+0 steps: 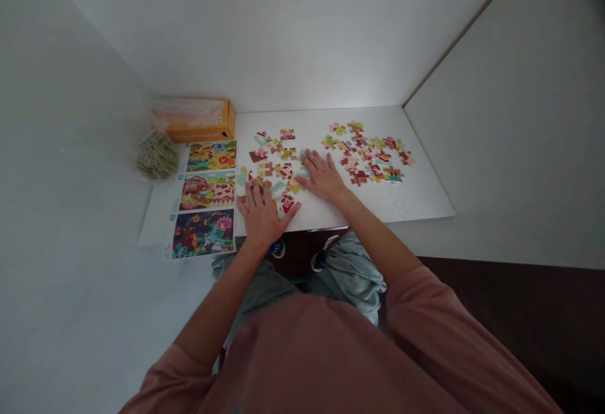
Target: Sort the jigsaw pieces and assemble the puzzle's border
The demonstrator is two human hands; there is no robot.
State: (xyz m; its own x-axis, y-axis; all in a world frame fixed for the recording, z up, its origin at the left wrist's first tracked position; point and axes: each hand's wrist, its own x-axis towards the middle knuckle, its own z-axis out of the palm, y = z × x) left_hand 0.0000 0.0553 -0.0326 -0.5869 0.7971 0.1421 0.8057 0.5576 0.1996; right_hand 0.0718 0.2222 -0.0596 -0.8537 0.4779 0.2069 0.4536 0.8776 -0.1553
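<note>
Puzzle pieces (287,134) in many colours lie on a white table (418,196) in two groups, one left of centre and partly under the hands, the other, a denser cluster (389,143), right of centre. The left hand (262,215) lies palm down over the lower edge of the left group, its grip spread, thumb reaching over a red piece (287,203) with white lines. The right hand (326,179), near the centre of the frame, is likewise spread and flat, its fingertips and thumb at the right margin of the same group. Neither hand visibly pinches a piece; whether any is pressed under the palms cannot be told. The step in hand appears to be spreading or gathering loose pieces; the next move seems to call for drawing one thumb and fingertip together on a single piece's edge. At left stand three printed pictures (207,189) in a column, below an orange box (203,134) and beside a blurred greenish bundle (158,155).
</note>
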